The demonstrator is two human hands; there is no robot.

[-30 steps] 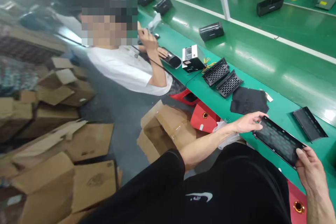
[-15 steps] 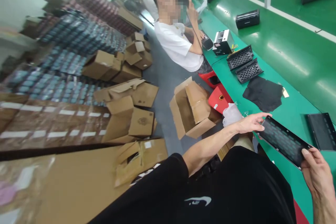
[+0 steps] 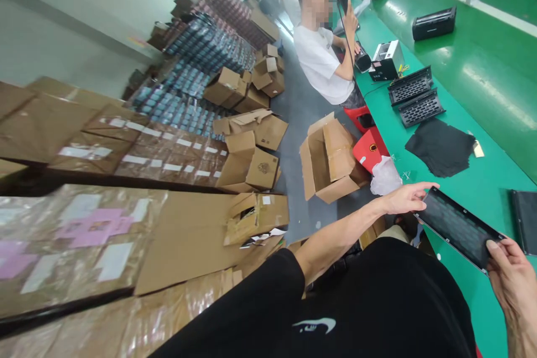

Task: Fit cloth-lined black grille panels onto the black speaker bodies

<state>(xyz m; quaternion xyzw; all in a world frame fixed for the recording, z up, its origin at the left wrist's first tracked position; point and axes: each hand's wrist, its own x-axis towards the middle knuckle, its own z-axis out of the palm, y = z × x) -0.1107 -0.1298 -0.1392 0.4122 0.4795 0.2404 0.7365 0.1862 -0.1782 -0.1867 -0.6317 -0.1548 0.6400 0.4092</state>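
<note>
Both my hands hold a long black perforated grille panel (image 3: pixel 457 227) over the near edge of the green workbench (image 3: pixel 482 179). My left hand (image 3: pixel 406 197) pinches its far end with the fingers closed on the corner. The near end sits in my right hand (image 3: pixel 514 279), thumb pressed on top. A pile of black fabric sheets (image 3: pixel 438 146) lies just beyond the panel, and two more black grilles (image 3: pixel 415 95) lie further along the bench. Another dark panel (image 3: pixel 526 218) rests at the right edge.
A person in a white shirt (image 3: pixel 321 64) sits at the bench further up, beside a small white-and-black device (image 3: pixel 386 60). Red stools (image 3: pixel 369 148) and an open cardboard box (image 3: pixel 329 159) stand on the floor to my left. Stacked cartons (image 3: pixel 126 190) fill the left side. Black speaker-like units (image 3: pixel 434 22) sit on the conveyor.
The view has swung left and away from the bench, showing more of the cartons. Both hands keep hold of the grille panel, which has barely moved.
</note>
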